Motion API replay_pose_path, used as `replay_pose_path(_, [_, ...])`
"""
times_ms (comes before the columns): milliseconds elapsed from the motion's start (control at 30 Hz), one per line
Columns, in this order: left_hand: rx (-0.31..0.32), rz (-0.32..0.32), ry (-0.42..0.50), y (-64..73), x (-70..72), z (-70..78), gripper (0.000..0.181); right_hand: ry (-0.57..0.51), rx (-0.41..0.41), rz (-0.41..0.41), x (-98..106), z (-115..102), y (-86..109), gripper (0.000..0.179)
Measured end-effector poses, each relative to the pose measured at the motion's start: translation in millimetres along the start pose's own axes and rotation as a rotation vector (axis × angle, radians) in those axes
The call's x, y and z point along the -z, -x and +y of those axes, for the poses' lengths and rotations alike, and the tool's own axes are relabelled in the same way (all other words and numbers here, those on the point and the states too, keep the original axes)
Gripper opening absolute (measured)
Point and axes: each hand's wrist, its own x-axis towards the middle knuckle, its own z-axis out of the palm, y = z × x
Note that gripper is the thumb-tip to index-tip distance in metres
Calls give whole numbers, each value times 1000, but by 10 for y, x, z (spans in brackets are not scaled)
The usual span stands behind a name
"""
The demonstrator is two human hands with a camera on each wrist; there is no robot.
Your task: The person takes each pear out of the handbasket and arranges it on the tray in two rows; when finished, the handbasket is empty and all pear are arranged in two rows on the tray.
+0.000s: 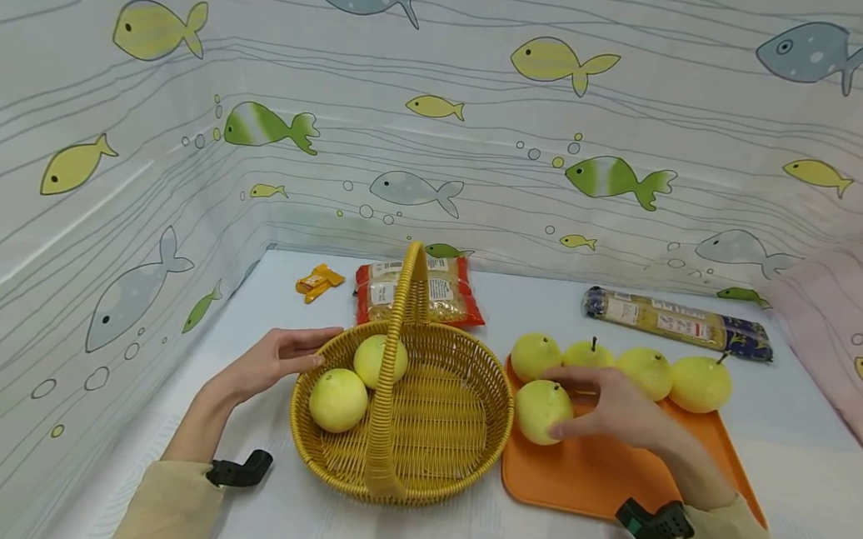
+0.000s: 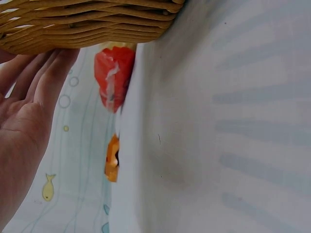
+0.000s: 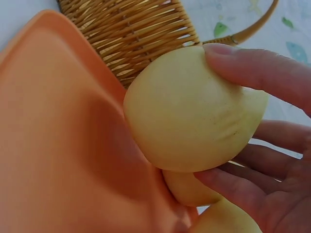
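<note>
My right hand (image 1: 615, 408) grips a round yellow pear (image 1: 544, 412) between thumb and fingers, above the left part of an orange tray (image 1: 567, 484). In the right wrist view, the held pear (image 3: 189, 114) hangs over the tray, close to the basket's woven side (image 3: 136, 36). A yellow wicker basket (image 1: 396, 494) with a tall handle stands left of the tray. Inside its left half lie two pears (image 1: 338, 400). My left hand (image 1: 274, 365) touches the basket's left side with extended fingers, also seen against the wicker (image 2: 87, 24) in the left wrist view.
Several more pears (image 1: 644, 373) line the tray's back edge. Behind the basket lies a red-ended clear food bag (image 1: 441, 291), with small orange packets (image 1: 318, 282) to its left. A long noodle packet (image 1: 676, 322) lies behind the tray. Fish-printed sheeting (image 1: 440, 153) surrounds the table.
</note>
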Motion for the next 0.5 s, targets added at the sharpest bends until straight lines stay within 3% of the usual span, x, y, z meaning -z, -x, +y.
replay_pose_path(267, [6, -3, 7, 4, -3, -17, 52, -53, 34, -62, -55, 96, -45, 68])
replay_pose_path(500, [-2, -1, -5, -3, 3, -19, 52, -50, 23, -56, -50, 85, -37, 68])
